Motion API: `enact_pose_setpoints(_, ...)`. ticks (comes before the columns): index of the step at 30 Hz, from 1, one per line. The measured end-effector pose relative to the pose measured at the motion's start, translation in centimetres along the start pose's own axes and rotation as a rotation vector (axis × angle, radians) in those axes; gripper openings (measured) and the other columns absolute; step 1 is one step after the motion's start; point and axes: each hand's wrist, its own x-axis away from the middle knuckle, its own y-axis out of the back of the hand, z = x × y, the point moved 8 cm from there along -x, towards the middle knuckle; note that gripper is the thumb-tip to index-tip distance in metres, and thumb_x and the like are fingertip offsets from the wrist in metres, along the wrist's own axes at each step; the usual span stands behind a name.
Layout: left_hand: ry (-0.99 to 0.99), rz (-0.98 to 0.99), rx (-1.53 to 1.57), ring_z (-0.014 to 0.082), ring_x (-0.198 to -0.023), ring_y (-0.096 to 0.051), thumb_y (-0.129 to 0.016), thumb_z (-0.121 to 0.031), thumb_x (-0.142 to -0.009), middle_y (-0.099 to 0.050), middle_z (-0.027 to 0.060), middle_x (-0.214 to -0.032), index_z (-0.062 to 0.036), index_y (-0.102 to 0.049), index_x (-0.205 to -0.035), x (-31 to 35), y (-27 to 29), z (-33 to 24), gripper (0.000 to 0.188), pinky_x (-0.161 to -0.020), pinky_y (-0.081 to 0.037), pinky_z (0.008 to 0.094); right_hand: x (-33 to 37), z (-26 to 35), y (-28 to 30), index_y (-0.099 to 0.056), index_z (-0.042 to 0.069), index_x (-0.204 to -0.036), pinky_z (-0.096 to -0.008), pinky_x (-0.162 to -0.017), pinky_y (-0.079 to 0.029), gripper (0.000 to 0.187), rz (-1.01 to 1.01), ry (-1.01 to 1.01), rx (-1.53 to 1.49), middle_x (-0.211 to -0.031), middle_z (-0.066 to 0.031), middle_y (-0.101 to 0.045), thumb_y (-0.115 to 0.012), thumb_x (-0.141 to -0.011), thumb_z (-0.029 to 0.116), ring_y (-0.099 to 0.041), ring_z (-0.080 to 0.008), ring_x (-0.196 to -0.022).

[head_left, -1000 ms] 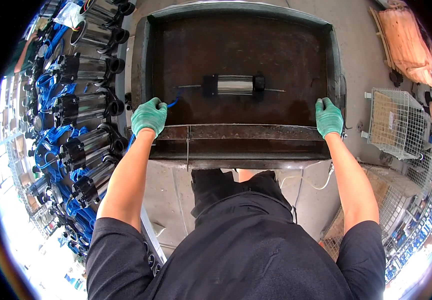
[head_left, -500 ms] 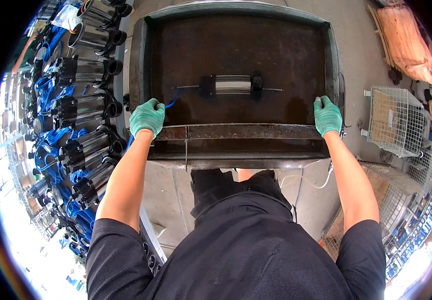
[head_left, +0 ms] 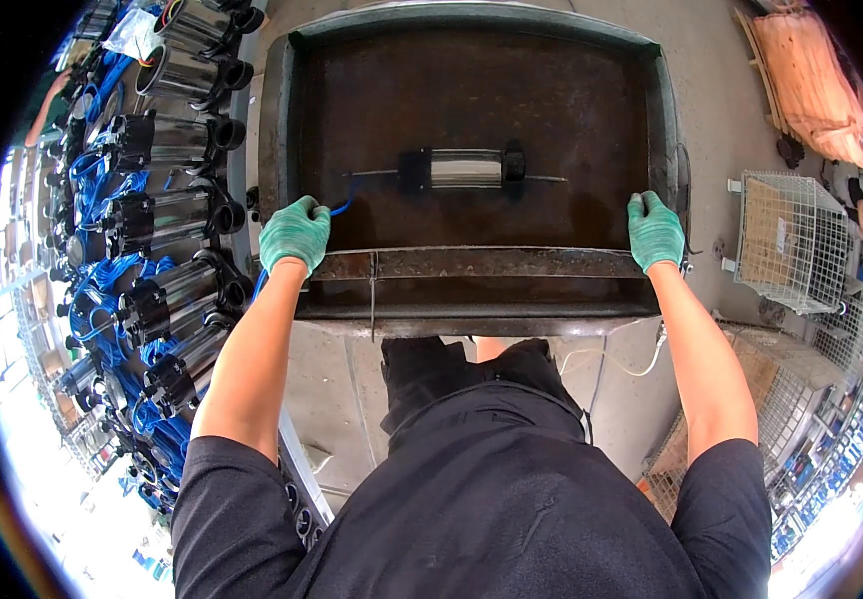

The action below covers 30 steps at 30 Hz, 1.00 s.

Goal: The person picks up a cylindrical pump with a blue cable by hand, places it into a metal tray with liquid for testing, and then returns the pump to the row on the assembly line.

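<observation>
tray (head_left: 331, 120): large dark steel, fills upper centre, I hold it by its near corners | cylinder (head_left: 463, 168): small metal, lies mid-tray | left hand (head_left: 293, 234), right hand (head_left: 655, 232): gloved, closed on rim | next, I judge: keep it level so the cylinder won't roll

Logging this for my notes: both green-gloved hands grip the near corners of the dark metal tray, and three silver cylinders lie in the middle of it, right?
Not quite. The head view shows one silver cylinder, not three, in the middle of the dark metal tray. The left hand and right hand, in green gloves, do grip its near corners.
</observation>
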Motion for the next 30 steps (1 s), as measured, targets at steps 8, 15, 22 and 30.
enact_pose_setpoints(8,0.002,0.008,0.003,0.0420,-0.102,-0.069,-0.060,-0.040,-0.096,-0.075,0.0164,-0.105,-0.0179,-0.074,-0.108,0.0,0.0,-0.1,0.029,-0.088,-0.055,0.0499,-0.3,-0.5,-0.6,-0.069,0.013,-0.118,-0.0555,-0.091,-0.053,0.043,-0.029,0.013,-0.004,-0.110,-0.0239,-0.072,-0.047,-0.104,0.047,-0.067,-0.0472,-0.105)
enact_pose_setpoints(15,-0.122,-0.089,0.055,0.0415,-0.105,-0.067,-0.061,-0.033,-0.096,-0.071,0.0149,-0.116,-0.0163,-0.070,-0.113,0.1,0.1,0.1,0.025,-0.089,-0.055,0.0498,0.1,0.2,-0.4,-0.068,0.013,-0.116,-0.0560,-0.090,-0.053,0.041,0.055,-0.010,-0.008,-0.110,-0.0231,-0.072,-0.046,-0.105,0.045,-0.067,-0.0471,-0.104)
enact_pose_setpoints(22,-0.680,-0.144,0.337,0.0362,-0.108,-0.067,-0.067,-0.013,-0.089,-0.070,0.0166,-0.115,-0.0067,-0.069,-0.114,0.9,-0.9,-12.8,0.026,-0.096,-0.053,0.0434,0.2,-0.2,0.7,-0.065,0.011,-0.109,-0.0552,-0.088,-0.054,0.038,0.062,-0.034,-0.064,-0.107,-0.0205,-0.073,-0.045,-0.106,0.043,-0.068,-0.0444,-0.102)
enact_pose_setpoints(30,-0.263,0.463,0.530,0.0185,-0.095,-0.071,-0.060,-0.017,-0.101,-0.072,0.0082,-0.103,-0.0078,-0.068,-0.112,-1.5,-9.9,-27.9,0.016,-0.079,-0.053,0.0325,0.0,-0.4,1.1,-0.065,0.011,-0.106,-0.0544,-0.085,-0.055,0.036,0.074,-0.017,-0.155,-0.103,-0.0178,-0.074,-0.044,-0.106,0.040,-0.070,-0.0416,-0.098)
